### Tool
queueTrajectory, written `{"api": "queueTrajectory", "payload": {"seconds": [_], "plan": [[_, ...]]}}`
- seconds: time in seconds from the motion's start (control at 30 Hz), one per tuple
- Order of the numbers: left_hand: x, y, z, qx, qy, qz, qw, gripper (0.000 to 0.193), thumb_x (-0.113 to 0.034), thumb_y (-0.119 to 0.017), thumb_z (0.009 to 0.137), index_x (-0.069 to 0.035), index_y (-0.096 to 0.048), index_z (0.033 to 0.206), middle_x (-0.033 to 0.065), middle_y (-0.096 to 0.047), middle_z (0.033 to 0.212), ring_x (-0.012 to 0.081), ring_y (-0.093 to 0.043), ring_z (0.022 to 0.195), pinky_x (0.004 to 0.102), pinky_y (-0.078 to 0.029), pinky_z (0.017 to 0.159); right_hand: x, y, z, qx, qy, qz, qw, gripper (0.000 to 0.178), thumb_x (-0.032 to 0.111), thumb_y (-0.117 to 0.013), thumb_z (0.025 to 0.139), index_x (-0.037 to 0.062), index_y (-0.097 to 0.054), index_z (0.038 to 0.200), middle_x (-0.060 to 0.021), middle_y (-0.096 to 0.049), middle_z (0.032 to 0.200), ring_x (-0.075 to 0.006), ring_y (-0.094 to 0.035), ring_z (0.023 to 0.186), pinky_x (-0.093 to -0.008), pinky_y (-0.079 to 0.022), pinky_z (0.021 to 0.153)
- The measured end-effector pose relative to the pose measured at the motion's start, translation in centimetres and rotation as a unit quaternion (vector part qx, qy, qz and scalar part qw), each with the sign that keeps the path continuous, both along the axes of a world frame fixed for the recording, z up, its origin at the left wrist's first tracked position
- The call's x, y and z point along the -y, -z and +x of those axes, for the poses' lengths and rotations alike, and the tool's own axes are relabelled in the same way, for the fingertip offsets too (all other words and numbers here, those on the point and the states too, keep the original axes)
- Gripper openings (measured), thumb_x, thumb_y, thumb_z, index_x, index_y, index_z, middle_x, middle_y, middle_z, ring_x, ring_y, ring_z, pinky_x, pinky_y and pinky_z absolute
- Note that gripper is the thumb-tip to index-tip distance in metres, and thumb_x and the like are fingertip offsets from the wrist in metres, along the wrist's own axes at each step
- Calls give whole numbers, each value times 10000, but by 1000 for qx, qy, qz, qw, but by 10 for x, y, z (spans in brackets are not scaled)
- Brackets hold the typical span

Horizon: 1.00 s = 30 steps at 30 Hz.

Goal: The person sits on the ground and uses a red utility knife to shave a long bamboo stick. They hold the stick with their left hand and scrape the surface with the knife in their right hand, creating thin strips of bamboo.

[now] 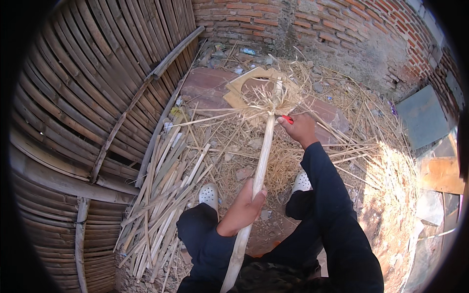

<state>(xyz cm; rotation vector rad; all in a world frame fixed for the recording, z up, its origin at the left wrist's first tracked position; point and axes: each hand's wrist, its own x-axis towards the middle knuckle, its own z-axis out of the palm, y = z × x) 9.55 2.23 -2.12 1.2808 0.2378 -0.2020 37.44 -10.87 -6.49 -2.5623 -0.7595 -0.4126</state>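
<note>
A long pale peeled wooden pole (264, 158) slants from my lap up to the far middle. My left hand (243, 211) is wrapped round its lower half. Up near the far end, my right hand (300, 128) grips a red-handled knife (288, 119) against the pole's right side; its blade is hidden. Thin curled shavings (261, 101) bunch round the pole just beyond the knife. Behind them stands a light wooden board (236, 97) with a large round opening, and the pole's far tip (279, 84) lies in front of that opening.
Split wooden strips (163, 195) lie piled at left beside a bamboo slat wall (83, 93). Loose shavings (273, 168) cover the ground between my white clogs (209, 195). A brick wall (332, 34) closes the back. Grey sheet (423, 116) and boards (442, 175) lean at right.
</note>
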Motion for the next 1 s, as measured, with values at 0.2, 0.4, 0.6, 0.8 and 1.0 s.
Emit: {"api": "queueTrajectory", "payload": {"seconds": [0.2, 0.4, 0.6, 0.8, 1.0], "plan": [[-4, -1, 2, -9, -10, 2, 1000, 155, -174, -482, 1013, -66, -447, 1119, -22, -428, 690, 54, -386, 476, 217, -353, 442, -9, -9, -7, -60, 1, 4, 998, 717, 721, -489, 828, 48, -689, 681, -199, -608, 600, -382, -612, 605, -471, -456, 565], [-23, -13, -3, -16, -73, 3, 997, 153, -164, -492, 1007, -63, -461, 1118, -24, -432, 688, 49, -386, 467, 205, -339, 432, -24, -19, -74, -58, -199, 7, 978, 634, 663, -558, 818, 65, -599, 612, -147, -545, 532, -369, -572, 539, -449, -436, 520], [-25, -10, -4, -9, -78, 23, 997, 152, -167, -492, 1003, -70, -456, 1114, -22, -455, 709, 52, -418, 492, 218, -371, 448, -26, -17, -110, -48, -277, 3, 960, 547, 664, -637, 752, 133, -677, 628, -95, -590, 527, -304, -600, 500, -407, -456, 482], [-22, -4, -2, -1, -72, 88, 993, 248, -148, -489, 1005, -71, -437, 1235, -26, -458, 715, 45, -417, 487, 206, -358, 447, -23, -7, -105, -20, -261, -6, 965, 584, 702, -638, 720, 130, -659, 605, -88, -587, 522, -286, -602, 489, -403, -449, 463], [-21, 17, 0, 48, -72, 124, 988, 160, -149, -495, 1003, -78, -443, 1137, -25, -458, 728, 49, -418, 501, 213, -353, 455, -27, 3, -88, 15, -232, 14, 972, 644, 727, -612, 724, 102, -569, 575, -97, -537, 515, -335, -567, 497, -428, -423, 463]]}}
